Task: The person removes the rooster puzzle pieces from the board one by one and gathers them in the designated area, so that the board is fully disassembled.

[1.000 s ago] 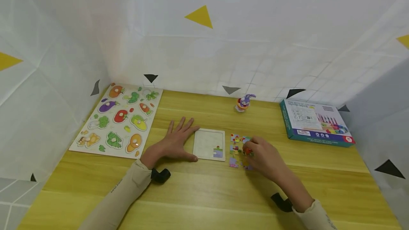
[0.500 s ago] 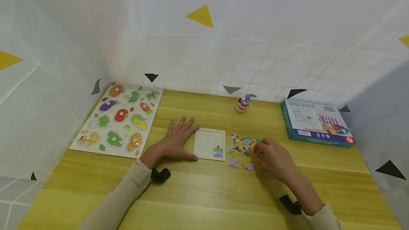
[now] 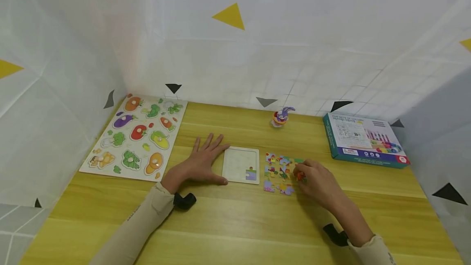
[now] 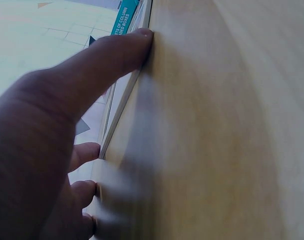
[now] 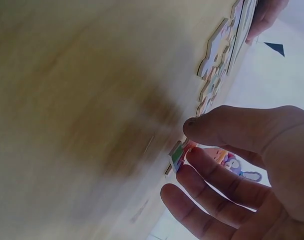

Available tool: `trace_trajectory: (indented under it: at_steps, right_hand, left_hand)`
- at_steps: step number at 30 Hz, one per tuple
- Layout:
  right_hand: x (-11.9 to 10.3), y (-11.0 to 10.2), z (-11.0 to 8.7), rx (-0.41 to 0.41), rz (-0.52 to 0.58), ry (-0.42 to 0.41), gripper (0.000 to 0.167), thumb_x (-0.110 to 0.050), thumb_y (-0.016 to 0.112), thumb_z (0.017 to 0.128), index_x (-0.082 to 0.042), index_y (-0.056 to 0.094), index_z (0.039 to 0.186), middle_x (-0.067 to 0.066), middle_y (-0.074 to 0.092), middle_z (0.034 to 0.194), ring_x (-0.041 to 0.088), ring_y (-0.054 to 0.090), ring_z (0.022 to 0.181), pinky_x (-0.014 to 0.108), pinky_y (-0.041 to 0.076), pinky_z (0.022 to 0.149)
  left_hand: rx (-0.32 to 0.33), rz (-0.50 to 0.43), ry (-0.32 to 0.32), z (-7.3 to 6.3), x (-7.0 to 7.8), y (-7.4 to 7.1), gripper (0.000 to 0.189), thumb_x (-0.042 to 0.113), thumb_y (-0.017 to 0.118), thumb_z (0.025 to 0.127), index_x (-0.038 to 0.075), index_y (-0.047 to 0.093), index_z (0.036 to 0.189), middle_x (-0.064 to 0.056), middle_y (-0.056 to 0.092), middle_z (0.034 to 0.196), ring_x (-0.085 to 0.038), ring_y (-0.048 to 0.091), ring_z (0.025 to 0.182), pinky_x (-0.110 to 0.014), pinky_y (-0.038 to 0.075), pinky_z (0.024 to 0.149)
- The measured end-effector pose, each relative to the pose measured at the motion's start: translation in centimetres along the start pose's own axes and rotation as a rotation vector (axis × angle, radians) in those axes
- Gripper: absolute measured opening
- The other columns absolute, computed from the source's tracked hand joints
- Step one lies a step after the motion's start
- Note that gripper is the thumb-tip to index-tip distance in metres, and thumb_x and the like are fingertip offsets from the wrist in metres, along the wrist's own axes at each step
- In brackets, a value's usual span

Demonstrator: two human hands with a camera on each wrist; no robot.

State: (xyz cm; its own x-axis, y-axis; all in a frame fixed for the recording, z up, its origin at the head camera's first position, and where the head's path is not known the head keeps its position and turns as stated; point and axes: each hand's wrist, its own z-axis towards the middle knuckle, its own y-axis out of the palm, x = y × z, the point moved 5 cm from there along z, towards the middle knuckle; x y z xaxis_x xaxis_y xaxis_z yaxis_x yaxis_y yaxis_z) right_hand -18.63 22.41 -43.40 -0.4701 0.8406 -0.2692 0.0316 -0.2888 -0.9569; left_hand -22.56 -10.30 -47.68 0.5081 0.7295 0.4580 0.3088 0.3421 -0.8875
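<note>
My left hand (image 3: 200,165) lies spread on the table, with thumb and index finger right at the left edge of a shallow wooden puzzle tray (image 3: 235,165). A lilac-and-green jigsaw piece (image 3: 251,174) sits in the tray's lower right corner. Right of the tray, several colourful jigsaw pieces (image 3: 269,186) lie in rows. Beside these rows, my right hand (image 3: 318,183) pinches a red-and-green jigsaw piece (image 5: 175,156) between thumb and fingertips, close over the tabletop. Part of that piece is hidden by the fingers.
A vegetable peg puzzle board (image 3: 121,144) lies on the left of the table (image 3: 235,224). At the back stands a purple rabbit figurine (image 3: 281,116). A teal-sided toy box (image 3: 364,140) lies on the right, and white sheeting (image 3: 228,64) rises behind the table.
My right hand has moved right, off the middle of the jigsaw pieces, uncovering more of them; it barely shifts in the last half second. The left hand has stayed in place.
</note>
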Motion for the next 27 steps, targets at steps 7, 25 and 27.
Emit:
trace_trajectory:
  at_steps: [7, 25, 27]
  right_hand:
    - [-0.1, -0.2, 0.0, 0.002, -0.007, 0.001, 0.025, 0.003, 0.083, 0.072, -0.008, 0.073, 0.093, 0.004, 0.062, 0.088, 0.021, 0.059, 0.080, 0.041, 0.052, 0.068]
    - [-0.9, -0.4, 0.4, 0.019, 0.013, -0.003, 0.028, 0.003, 0.082, 0.073, -0.005, 0.074, 0.099, 0.006, 0.062, 0.089, 0.019, 0.056, 0.079, 0.040, 0.051, 0.067]
    - [-1.1, -0.3, 0.5, 0.024, 0.020, -0.015, 0.028, 0.003, 0.081, 0.072, -0.006, 0.074, 0.098, 0.006, 0.062, 0.090, 0.019, 0.057, 0.079, 0.039, 0.051, 0.067]
  left_hand:
    - [0.005, 0.011, 0.005, 0.1, 0.0, -0.1, 0.111, 0.071, 0.073, 0.075, 0.019, 0.026, 0.160, -0.011, 0.004, 0.167, -0.037, -0.006, 0.151, -0.066, -0.008, 0.113]
    - [-0.004, 0.007, -0.004, 0.1, -0.2, 0.1, 0.112, 0.072, 0.072, 0.074, 0.019, 0.026, 0.160, -0.011, 0.003, 0.167, -0.036, -0.007, 0.151, -0.066, -0.009, 0.113]
    - [-0.004, 0.005, -0.003, 0.1, -0.2, 0.1, 0.112, 0.072, 0.072, 0.074, 0.019, 0.026, 0.160, -0.011, 0.003, 0.167, -0.036, -0.007, 0.151, -0.066, -0.009, 0.113]
